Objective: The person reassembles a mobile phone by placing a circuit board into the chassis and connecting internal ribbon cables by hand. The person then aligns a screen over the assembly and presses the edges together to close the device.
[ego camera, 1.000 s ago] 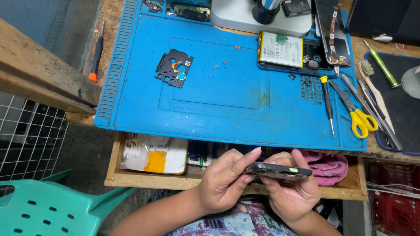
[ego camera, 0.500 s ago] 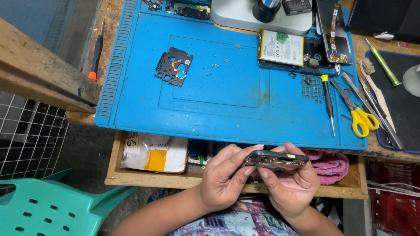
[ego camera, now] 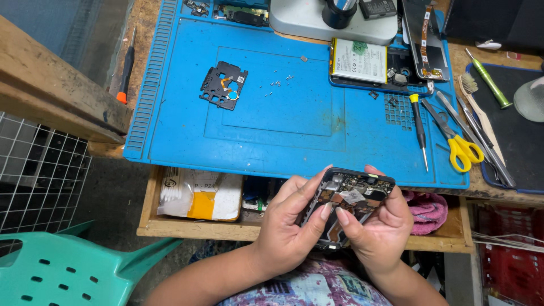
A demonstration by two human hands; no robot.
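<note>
Opened phone [ego camera: 348,201] | back off, boards bare | left hand [ego camera: 286,232], right hand [ego camera: 377,229] grip it

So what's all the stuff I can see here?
opened phone: 1, black, held in both hands
work mat: 1, blue, on the bench
black bracket: 1, upper left of mat
battery: 1, white, top of mat
scissors: 1, yellow handles, right edge of mat
screwdriver: 1, yellow cap, beside scissors
cloth: 1, pink, in drawer
chair: 1, green, lower left
left hand: holding phone
right hand: holding phone
</note>
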